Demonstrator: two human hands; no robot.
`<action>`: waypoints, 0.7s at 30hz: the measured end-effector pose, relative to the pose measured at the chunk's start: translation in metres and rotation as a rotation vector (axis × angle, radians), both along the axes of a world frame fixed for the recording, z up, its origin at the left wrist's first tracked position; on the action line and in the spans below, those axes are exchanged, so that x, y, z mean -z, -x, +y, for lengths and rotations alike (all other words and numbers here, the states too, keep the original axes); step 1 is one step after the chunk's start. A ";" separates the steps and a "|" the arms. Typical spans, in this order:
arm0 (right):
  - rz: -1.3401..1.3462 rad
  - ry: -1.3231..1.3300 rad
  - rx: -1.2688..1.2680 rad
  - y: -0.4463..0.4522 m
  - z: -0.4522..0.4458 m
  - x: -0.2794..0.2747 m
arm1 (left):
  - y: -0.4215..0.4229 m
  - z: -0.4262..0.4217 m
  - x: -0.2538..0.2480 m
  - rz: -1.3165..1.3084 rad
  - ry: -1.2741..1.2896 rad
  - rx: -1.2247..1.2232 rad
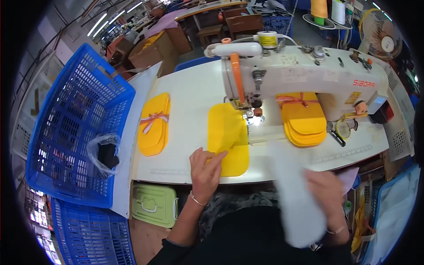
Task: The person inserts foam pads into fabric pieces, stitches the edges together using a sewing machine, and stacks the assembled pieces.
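Note:
A yellow fabric piece (236, 163) with rounded corners lies flat on the sewing table, its upper right part beside the needle area of the sewing machine (300, 66). My left hand (205, 172) rests at its left edge, index finger stretched out over the fabric and the fingers apart. In my right hand (329, 194) is a long white piece with rounded ends (298, 203), held in front of my body to the right. Motion blurs it, so its material is unclear. The machine's lamp shines by the presser foot (251, 115).
Tied yellow stacks lie left (153, 126) and under the machine arm (304, 119). Black-handled snips (338, 138) and a roll of tape (342, 129) sit at right. A blue crate (79, 128) stands left, a green lidded box (154, 205) below the table.

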State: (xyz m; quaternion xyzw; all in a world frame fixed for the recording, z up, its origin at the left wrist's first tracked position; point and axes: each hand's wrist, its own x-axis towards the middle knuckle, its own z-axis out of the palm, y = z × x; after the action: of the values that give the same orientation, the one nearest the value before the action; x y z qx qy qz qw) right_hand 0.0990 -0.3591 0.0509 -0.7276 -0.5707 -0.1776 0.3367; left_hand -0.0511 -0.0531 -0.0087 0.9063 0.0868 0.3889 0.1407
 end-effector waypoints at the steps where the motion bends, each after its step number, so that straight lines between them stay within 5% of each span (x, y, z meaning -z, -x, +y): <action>1: -0.056 -0.043 -0.095 0.000 0.026 0.010 | -0.001 -0.002 -0.001 -0.051 0.035 -0.003; 9: -0.323 0.041 -0.331 -0.024 0.134 0.033 | -0.002 -0.002 0.000 -0.209 0.108 -0.050; 14: -0.161 0.062 -0.516 -0.019 0.108 0.010 | 0.012 0.009 0.005 -0.198 0.243 -0.153; 18: -0.214 0.023 -0.409 -0.017 0.109 0.020 | 0.007 0.003 0.000 -0.195 0.255 -0.072; 21: -0.212 0.025 -0.275 -0.035 0.131 0.043 | 0.006 -0.003 -0.007 -0.148 0.035 -0.105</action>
State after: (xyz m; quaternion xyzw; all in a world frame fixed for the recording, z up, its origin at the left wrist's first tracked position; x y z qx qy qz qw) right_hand 0.1339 -0.2281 0.0078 -0.6241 -0.6993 -0.1983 0.2866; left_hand -0.0570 -0.0565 -0.0019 0.8667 0.1304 0.4601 0.1418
